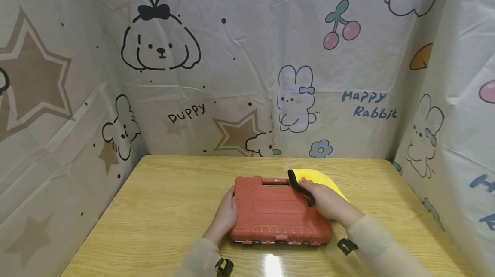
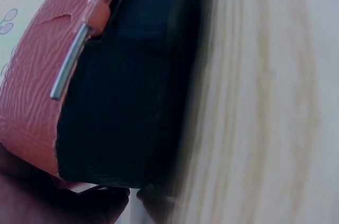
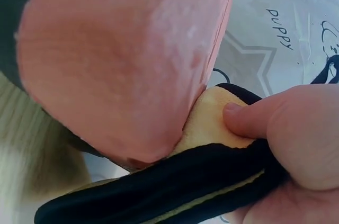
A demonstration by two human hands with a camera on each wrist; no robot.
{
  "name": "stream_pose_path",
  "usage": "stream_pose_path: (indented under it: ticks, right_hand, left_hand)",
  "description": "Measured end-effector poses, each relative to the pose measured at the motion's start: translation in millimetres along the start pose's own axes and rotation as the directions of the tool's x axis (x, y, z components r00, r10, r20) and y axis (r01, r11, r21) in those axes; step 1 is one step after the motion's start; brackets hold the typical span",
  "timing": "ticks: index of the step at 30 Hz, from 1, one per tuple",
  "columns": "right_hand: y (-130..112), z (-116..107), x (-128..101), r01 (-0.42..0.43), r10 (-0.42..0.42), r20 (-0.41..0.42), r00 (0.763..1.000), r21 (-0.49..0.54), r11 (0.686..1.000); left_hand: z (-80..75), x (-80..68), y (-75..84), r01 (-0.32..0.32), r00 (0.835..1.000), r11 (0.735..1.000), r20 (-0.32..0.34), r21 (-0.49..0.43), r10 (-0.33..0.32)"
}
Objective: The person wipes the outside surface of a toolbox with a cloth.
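A red plastic carrying case (image 1: 280,212) with a handle at its far side lies on the table, its latched edge toward me. My left hand (image 1: 225,213) holds the case by its left side. In the left wrist view the red lid meets a black lower half (image 2: 122,102), and a metal pin (image 2: 70,62) shows at the seam; the fingers there are dark and partly hidden. My right hand (image 1: 325,197) grips a yellow cloth with black edging (image 1: 315,176) over the case's right far corner. In the right wrist view the thumb presses the folded cloth (image 3: 209,121) beside the red case.
The wood-grain table (image 1: 166,208) stretches out on both sides of the case. Behind it and at the sides hangs a white printed curtain (image 1: 239,53) with cartoon animals and stars. Dark wrist devices (image 1: 224,266) sit at both sleeves.
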State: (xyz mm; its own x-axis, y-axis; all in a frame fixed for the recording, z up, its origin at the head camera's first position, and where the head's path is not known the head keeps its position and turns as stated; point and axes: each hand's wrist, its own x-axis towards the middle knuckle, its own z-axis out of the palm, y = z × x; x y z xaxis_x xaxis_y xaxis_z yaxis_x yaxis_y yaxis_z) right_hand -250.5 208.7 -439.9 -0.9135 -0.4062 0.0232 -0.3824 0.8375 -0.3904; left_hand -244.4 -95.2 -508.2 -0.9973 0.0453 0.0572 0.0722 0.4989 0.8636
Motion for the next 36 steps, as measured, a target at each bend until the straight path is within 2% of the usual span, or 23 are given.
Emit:
stream_pose_path:
  ticks: [6,15,27,31,36]
  right_hand:
    - [3.2,1.6,2.0,-0.019,0.019,-0.001,1.0,0.001,1.0]
    - [2.5,2.7,-5.4,0.013,-0.013,0.009,1.0,-0.025,1.0]
    - [-5.7,3.8,-35.8,0.064,-0.059,0.066,0.996,-0.067,0.996]
    - [-8.9,4.8,-48.2,0.084,-0.079,0.088,0.993,-0.057,0.995]
    - [-13.6,3.6,-61.9,0.036,-0.036,0.129,0.991,0.006,0.999]
  left_hand:
    - [1.2,0.6,1.0,0.001,1.0,1.0,-0.013,0.009,-0.001]
    - [3.0,-1.7,3.4,0.006,1.0,1.0,-0.017,0.014,-0.006]
    - [5.3,-1.8,5.2,0.015,1.0,1.0,-0.013,-0.008,-0.015]
    - [5.5,-1.2,3.1,0.02,1.0,1.0,-0.011,0.016,-0.019]
    - [4.0,0.5,2.6,0.009,1.0,0.999,-0.028,0.033,-0.009]
